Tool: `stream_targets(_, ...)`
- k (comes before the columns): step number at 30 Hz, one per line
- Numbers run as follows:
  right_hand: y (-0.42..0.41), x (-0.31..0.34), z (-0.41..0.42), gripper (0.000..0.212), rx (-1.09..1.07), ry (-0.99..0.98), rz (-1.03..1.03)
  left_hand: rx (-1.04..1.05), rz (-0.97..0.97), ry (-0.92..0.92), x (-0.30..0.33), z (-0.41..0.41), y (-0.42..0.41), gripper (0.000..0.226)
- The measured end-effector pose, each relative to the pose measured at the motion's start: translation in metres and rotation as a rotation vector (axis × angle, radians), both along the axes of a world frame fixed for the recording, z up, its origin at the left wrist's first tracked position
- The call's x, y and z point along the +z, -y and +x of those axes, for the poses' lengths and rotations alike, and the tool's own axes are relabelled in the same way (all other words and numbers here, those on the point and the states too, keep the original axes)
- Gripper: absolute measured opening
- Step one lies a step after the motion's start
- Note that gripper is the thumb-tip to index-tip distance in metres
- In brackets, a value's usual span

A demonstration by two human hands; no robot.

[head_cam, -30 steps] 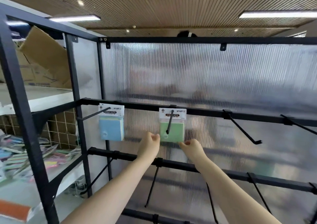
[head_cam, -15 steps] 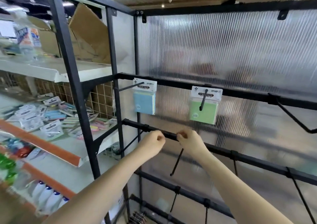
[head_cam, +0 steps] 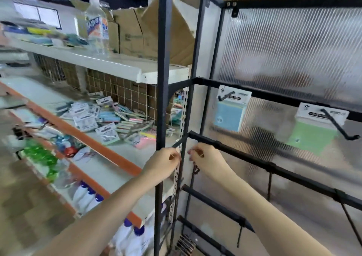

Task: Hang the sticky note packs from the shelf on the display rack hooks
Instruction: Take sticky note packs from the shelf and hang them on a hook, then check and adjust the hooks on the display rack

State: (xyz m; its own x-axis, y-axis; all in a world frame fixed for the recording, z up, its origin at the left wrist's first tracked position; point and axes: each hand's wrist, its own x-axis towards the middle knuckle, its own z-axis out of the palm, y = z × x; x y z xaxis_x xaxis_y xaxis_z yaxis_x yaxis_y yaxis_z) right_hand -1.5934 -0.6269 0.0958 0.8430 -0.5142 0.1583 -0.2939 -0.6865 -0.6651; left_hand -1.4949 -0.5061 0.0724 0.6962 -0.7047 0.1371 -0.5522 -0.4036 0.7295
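A blue sticky note pack (head_cam: 230,110) hangs on the left hook of the black display rack (head_cam: 254,158). A green pack (head_cam: 315,132) hangs on the hook to its right. Several more packs lie in a loose pile (head_cam: 117,122) on the white shelf (head_cam: 109,151) to the left. My left hand (head_cam: 162,165) and my right hand (head_cam: 207,162) hover in front of the rack's corner post, below the hung packs. Both have loosely curled fingers and hold nothing.
A black upright post (head_cam: 163,99) stands between me and the shelf. Cardboard boxes (head_cam: 148,30) and a plastic bottle (head_cam: 97,30) sit on the upper shelf. Bottles with blue caps (head_cam: 88,195) stand on the lower shelf. Empty hooks (head_cam: 240,230) hang on the lower rack bars.
My hands let go of the green pack, now hanging on its hook, and dropped below the rack bar. The view has swung left toward the shelf with the pile.
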Motion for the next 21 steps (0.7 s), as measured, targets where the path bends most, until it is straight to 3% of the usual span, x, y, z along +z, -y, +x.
stream_targets(7,-0.080,-0.012,0.064,0.019,0.163,-0.076,-0.067,0.015,0.086,-0.043,-0.009,0.082,-0.077,0.021)
stream_targets(21,-0.151,-0.055,0.212,0.027,0.209,-0.252,-0.193,0.078,0.177,-0.069,-0.050,0.208,-0.161,0.019)
